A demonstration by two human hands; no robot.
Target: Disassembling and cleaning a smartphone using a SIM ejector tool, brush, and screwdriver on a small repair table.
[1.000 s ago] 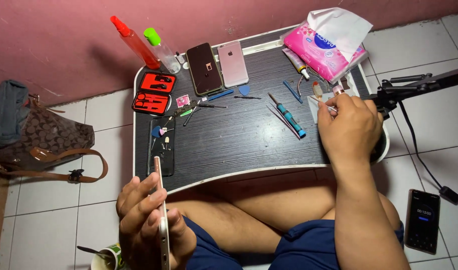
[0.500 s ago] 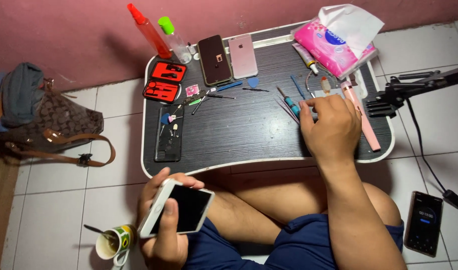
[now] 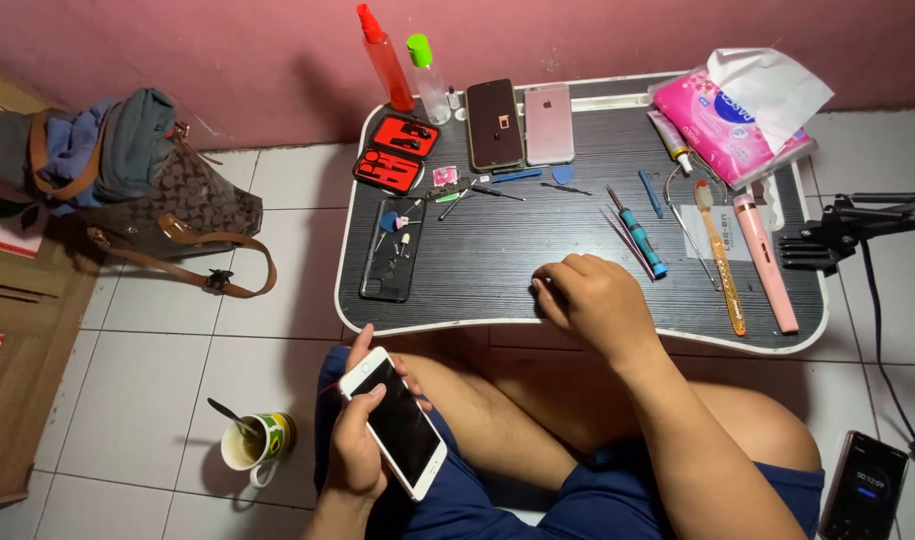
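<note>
While the left hand [image 3: 362, 445] at the lower centre of the frame now grips the white phone [image 3: 397, 420] screen-up over the lap, half a second ago it held it further left and lower. The right hand [image 3: 589, 300] has come back from the tools to the near edge of the black lap table [image 3: 477, 270], loosely curled, fingertips touching the surface; whether it pinches anything small cannot be told. The teal screwdriver [image 3: 640, 238] lies just beside it.
</note>
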